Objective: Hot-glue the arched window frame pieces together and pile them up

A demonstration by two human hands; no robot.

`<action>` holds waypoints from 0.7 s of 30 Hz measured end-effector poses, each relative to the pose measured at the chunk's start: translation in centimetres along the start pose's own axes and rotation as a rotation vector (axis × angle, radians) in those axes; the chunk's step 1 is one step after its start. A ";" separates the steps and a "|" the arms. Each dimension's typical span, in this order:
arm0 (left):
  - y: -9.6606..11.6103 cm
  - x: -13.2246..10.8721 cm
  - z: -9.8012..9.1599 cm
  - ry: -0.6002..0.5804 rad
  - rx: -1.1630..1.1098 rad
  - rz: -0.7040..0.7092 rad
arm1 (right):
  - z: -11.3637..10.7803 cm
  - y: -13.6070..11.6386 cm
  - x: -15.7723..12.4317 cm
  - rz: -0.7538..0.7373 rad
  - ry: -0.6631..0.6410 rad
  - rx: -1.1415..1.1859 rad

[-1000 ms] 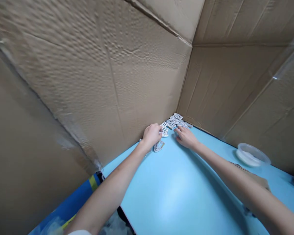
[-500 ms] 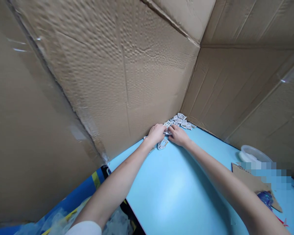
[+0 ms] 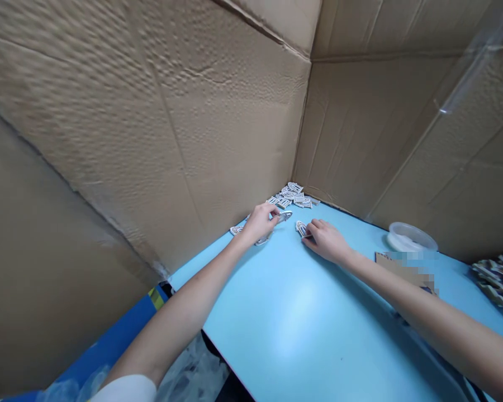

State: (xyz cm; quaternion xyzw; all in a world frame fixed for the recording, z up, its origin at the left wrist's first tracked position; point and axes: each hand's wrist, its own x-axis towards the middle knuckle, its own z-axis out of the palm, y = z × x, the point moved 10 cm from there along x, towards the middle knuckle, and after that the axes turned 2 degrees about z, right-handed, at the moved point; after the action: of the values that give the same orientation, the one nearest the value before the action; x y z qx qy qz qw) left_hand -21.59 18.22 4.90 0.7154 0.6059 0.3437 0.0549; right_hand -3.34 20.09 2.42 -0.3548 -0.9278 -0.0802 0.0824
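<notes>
My left hand [image 3: 260, 221] pinches a small white slotted piece [image 3: 284, 215] near the cardboard wall. A few similar pieces lie under and beside this hand, one of them just left of the wrist [image 3: 236, 229]. To the right, my right hand [image 3: 324, 239] has its fingers closed on another white slotted piece [image 3: 300, 228], low over the blue table [image 3: 276, 312]. Beyond both hands, a pile of white slotted pieces [image 3: 293, 195] fills the table's far corner. The fingertips partly hide both held pieces.
Tall cardboard walls [image 3: 235, 123] meet behind the pile. On the right are a clear round plastic container [image 3: 413, 237], a brown cardboard sheet [image 3: 402, 269] and a stack of striped pieces [image 3: 498, 282]. Clear plastic bags [image 3: 197, 371] lie below the table's left edge.
My hands have moved apart, each with a white piece in its fingers, the right one drawn back toward the right. The camera view has turned right, bringing the striped stack into view.
</notes>
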 end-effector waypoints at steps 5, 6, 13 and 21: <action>3.4 -1.7 3.4 -0.198 -0.174 0.043 | -2.3 0.6 -7.9 -0.004 -0.033 -0.070; 4.4 -2.3 4.1 -0.248 -0.195 0.056 | -2.8 0.5 -9.4 -0.004 -0.038 -0.074; 12.9 -7.7 8.2 -0.614 -0.197 0.212 | -5.9 -1.4 -18.4 -0.026 -0.035 -0.021; 17.6 -10.9 10.8 -0.645 0.092 0.143 | -5.6 -0.9 -23.7 0.008 0.066 0.198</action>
State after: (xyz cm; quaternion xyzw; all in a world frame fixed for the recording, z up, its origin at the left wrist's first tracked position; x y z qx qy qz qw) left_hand -1.30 7.41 0.81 0.8298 0.5204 0.0750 0.1871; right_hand 13.99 2.94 2.82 -0.3460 -0.9266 0.0004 0.1476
